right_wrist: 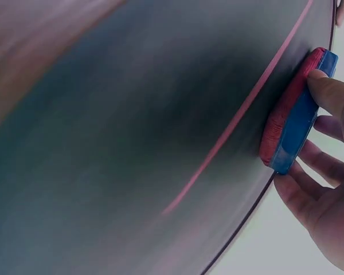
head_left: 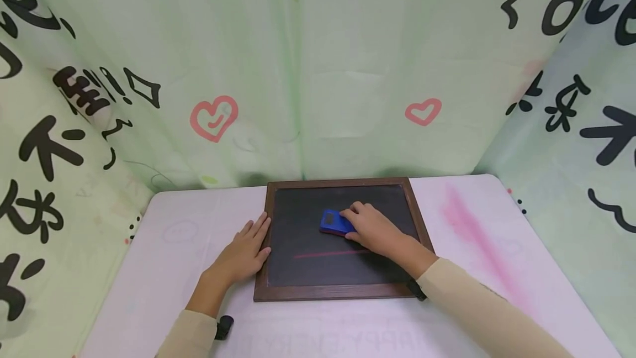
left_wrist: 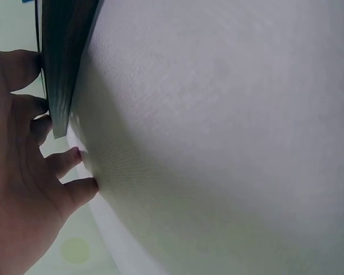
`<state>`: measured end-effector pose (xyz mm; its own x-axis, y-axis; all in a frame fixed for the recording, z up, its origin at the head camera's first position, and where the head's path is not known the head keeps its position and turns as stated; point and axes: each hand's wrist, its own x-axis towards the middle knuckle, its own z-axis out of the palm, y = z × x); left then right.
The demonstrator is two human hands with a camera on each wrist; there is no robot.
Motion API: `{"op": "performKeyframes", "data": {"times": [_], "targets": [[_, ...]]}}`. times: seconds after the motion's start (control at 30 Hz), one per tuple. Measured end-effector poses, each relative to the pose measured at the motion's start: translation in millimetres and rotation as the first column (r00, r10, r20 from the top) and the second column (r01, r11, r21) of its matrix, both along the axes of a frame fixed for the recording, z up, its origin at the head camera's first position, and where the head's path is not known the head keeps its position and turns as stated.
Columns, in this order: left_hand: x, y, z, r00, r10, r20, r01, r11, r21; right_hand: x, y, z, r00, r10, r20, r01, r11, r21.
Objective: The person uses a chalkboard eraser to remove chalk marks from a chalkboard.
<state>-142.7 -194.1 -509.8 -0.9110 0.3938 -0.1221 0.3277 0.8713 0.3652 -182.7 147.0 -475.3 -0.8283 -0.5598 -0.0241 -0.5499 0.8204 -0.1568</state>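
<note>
A blackboard (head_left: 308,203) with a brown wooden frame lies on the table. My right hand (head_left: 375,228) grips a blue board eraser (head_left: 330,220) over the upper middle of the board. In the right wrist view the eraser's red felt side (right_wrist: 284,114) faces the board, with thumb and fingers around its blue back (right_wrist: 298,129). A pink chalk line (head_left: 323,254) runs across the board below the eraser, its right end hidden by my right arm. My left hand (head_left: 240,253) rests at the frame's left edge, fingers extended; in the left wrist view the fingertips meet the frame (left_wrist: 69,63) and the white tabletop.
The white table (head_left: 199,220) carries a pink smear (head_left: 472,225) to the right of the board. Pale green curtains (head_left: 343,70) with black writing and red hearts (head_left: 214,119) hang behind and on both sides. Black wrist cameras (head_left: 224,327) sit at the cuffs.
</note>
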Motion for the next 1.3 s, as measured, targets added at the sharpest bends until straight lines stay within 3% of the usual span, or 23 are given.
{"op": "performKeyframes", "data": {"times": [0.27,0.7,1.0,1.3], "targets": [[-0.7,0,-0.8,1.000,0.000,0.004,0.000,1.000,-0.010,-9.6,-45,-0.3,0.998,0.045,0.048,-0.046,0.998,0.036],[-1.7,-2,-0.7,1.000,0.012,0.009,-0.011,1.000,-0.017,-6.0,-106,-1.0,0.991,0.128,-0.035,-0.124,0.988,0.089],[-1.0,-1,-1.6,0.999,0.030,0.030,-0.030,0.999,-0.020,-2.5,-115,0.1,0.989,0.145,-0.039,-0.140,0.983,0.123],[-0.7,1,-1.6,0.999,0.029,0.027,-0.029,1.000,0.006,-3.6,-105,2.2,0.990,0.135,0.028,-0.137,0.988,0.065]]}}
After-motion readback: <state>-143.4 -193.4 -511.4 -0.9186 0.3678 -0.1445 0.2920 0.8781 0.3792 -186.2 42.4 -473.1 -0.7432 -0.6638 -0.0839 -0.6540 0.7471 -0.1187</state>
